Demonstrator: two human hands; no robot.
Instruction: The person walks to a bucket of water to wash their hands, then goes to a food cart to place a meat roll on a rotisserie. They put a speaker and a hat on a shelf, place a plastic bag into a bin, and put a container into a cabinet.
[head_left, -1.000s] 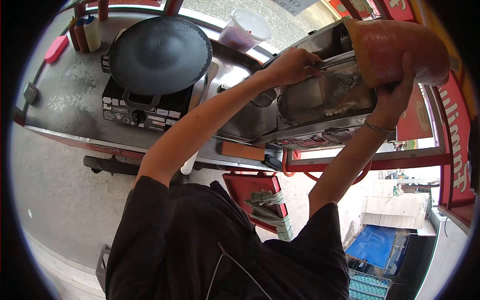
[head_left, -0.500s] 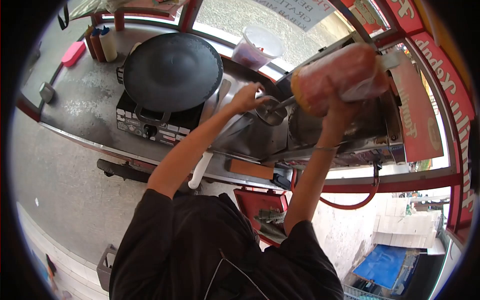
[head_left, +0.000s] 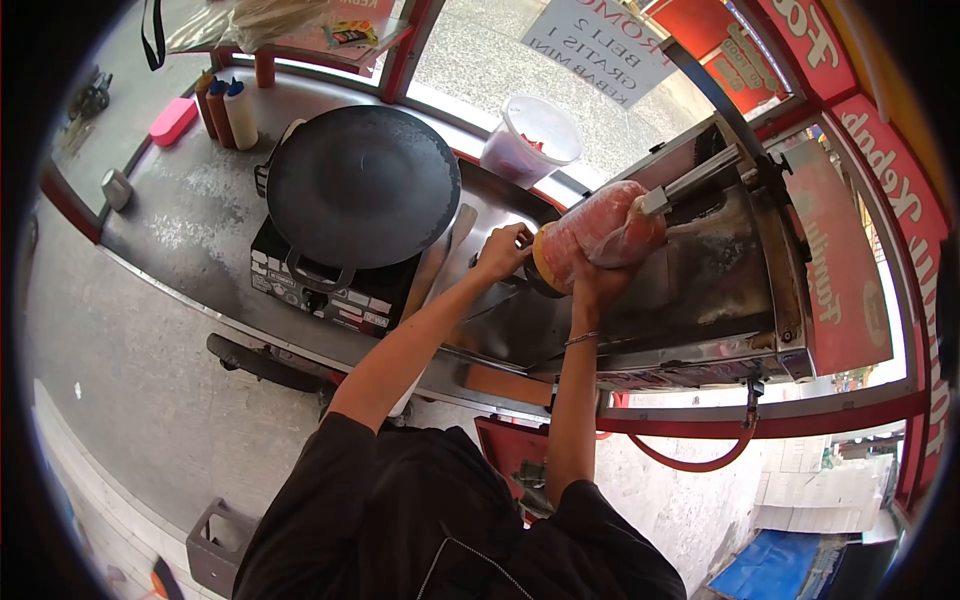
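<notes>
At the metal roaster [head_left: 715,262], a wrapped meat roll [head_left: 608,222] tilts in your right hand [head_left: 602,284], which grips it from below. Bear the weight squarely on that palm; your left hand [head_left: 504,252] curls its fingers by the roll's lower end, their hold unclear.

The single camera sits on the wearer's head and looks forward and steeply down — past the dark shirt [head_left: 450,530] at the bottom edge to the left hand [head_left: 504,252] and right hand [head_left: 606,284] near the middle, about arm's reach away. Its view is very wide, with a round black border, and takes in the counter [head_left: 190,232] from above — plus, at the top, the pavement [head_left: 462,62] beyond the stall.
</notes>
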